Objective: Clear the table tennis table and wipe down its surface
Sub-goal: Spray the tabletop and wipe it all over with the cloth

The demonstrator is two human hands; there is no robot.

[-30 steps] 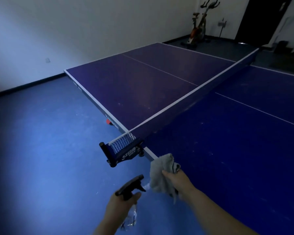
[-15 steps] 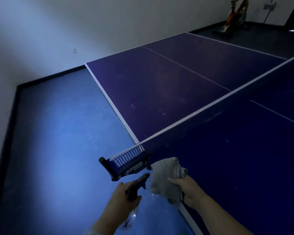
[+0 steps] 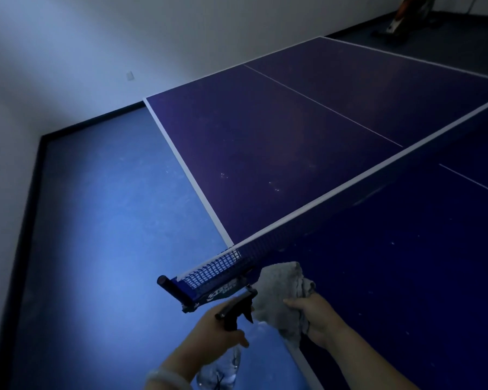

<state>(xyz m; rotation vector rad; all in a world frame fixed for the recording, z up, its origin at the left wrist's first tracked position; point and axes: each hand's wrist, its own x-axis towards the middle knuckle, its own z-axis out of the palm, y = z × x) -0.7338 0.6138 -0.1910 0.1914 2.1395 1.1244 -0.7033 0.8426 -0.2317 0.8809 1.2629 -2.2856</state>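
Only the net (image 3: 350, 190) and its clamp post (image 3: 181, 291) bar passage over the bare table (image 3: 279, 142).

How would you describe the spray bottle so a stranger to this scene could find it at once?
Start at the table tennis table and follow its net to the near clamp. Just below it, the left hand grips the spray bottle: black trigger head, clear body, unlike the soft grey cloth beside it.

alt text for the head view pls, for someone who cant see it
A person's left hand grips a spray bottle and the right hand holds a grey cloth beside the net post of a dark blue table tennis table.
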